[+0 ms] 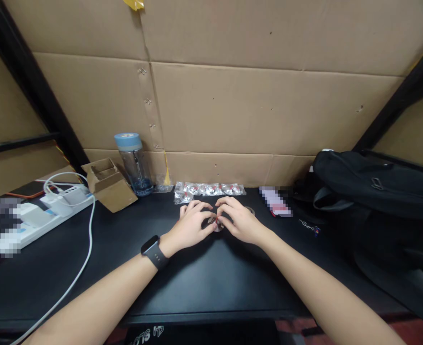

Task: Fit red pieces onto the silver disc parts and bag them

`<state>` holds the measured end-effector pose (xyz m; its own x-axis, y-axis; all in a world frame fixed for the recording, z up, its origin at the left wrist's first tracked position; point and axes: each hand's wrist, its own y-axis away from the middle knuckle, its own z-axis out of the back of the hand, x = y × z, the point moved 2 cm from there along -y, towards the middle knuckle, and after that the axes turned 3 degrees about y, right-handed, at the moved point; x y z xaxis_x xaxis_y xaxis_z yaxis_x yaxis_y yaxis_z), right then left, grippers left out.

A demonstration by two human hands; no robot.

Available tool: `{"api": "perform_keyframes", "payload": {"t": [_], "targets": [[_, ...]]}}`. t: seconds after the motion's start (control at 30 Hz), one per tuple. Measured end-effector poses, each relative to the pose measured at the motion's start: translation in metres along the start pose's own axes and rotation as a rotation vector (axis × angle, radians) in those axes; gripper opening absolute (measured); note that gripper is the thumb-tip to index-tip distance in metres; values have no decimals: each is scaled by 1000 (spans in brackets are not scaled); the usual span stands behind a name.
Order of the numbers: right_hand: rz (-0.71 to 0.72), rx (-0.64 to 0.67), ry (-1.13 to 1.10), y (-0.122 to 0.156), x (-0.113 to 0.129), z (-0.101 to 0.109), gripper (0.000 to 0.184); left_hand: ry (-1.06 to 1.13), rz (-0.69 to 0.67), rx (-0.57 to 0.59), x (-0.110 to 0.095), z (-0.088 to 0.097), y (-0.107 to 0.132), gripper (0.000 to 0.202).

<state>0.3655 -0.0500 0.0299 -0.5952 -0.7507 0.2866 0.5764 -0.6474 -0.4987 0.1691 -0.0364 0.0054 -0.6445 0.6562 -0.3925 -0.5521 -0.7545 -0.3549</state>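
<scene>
My left hand (pixel 190 230), with a black watch (pixel 154 251) on its wrist, reaches in from the left. From the other side comes my right hand (pixel 240 221). Between them, low over the black table, is a small round silvery item with a red part (pixel 217 225). Thumbs and fingertips of both hands close on it and cover most of it, so its exact kind is unclear. Behind the hands lies a row of clear plastic packets (pixel 211 189) with several silvery and red pieces inside. A pale curved edge (pixel 251 210) shows just past my right hand.
On the left are a bottle with a blue lid (pixel 134 165), an open cardboard box (pixel 111 187) and a power strip (pixel 64 203) with a white cable (pixel 89 244). To the right are a phone-like purple thing (pixel 274 200), a keychain (pixel 310 227) and a black backpack (pixel 373 191). Cardboard (pixel 233 110) walls the back.
</scene>
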Motion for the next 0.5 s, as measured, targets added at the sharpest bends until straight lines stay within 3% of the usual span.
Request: {"api": "perform_keyframes", "payload": {"t": [0.13, 0.27, 0.4, 0.5], "targets": [[-18, 27, 5, 1, -6, -1, 11, -35, -20, 48, 7, 1, -3, 27], [-50, 67, 31, 2, -14, -6, 9, -132, -39, 65, 28, 25, -6, 26], [-82, 120, 24, 3, -23, -6, 6, -135, -54, 304, 53, 52, -3, 27], [-132, 148, 28, 7, -37, 5, 20, -109, -11, 432, 64, 64, 0, 33]]}}
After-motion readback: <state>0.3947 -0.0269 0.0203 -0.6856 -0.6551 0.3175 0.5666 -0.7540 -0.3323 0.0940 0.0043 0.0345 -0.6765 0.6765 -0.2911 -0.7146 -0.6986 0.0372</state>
